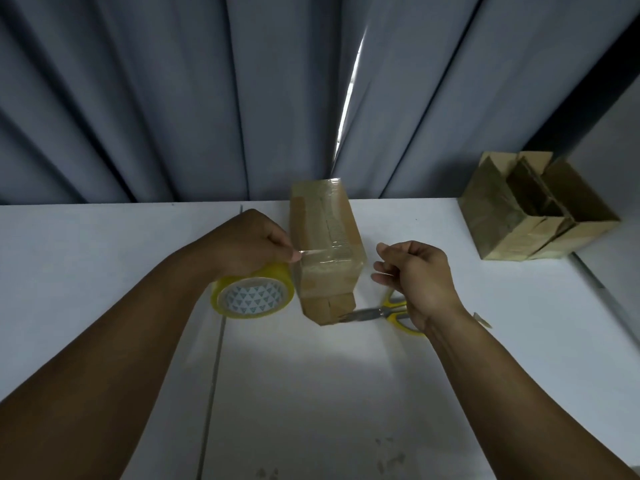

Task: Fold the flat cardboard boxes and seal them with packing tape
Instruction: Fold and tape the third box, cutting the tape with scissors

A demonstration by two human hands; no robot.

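Grey pleated curtain [173, 98] at back, white table [104, 254] in front. At far R corner of table, pair of open cartons [540, 209] side by side, flaps up, insides in shadow; contents can't tell. Mid-table, closed cardboard box [325, 237] lengthwise away from viewer, top seam & near end under glossy clear tape.

Left hand [252, 244] just beside box's L edge, thumb + forefinger pinching tape strip [311, 251] running onto box top. Right hand [415, 271] near box's R side, not touching it, fingers curled, thumb tip by forefinger; whether pinching anything, can't tell.

Yellow tape roll [252, 296] under left hand, against box's L side. Yellow-handled scissors [381, 311] flat on table below right hand, blades pointing to box's near corner.
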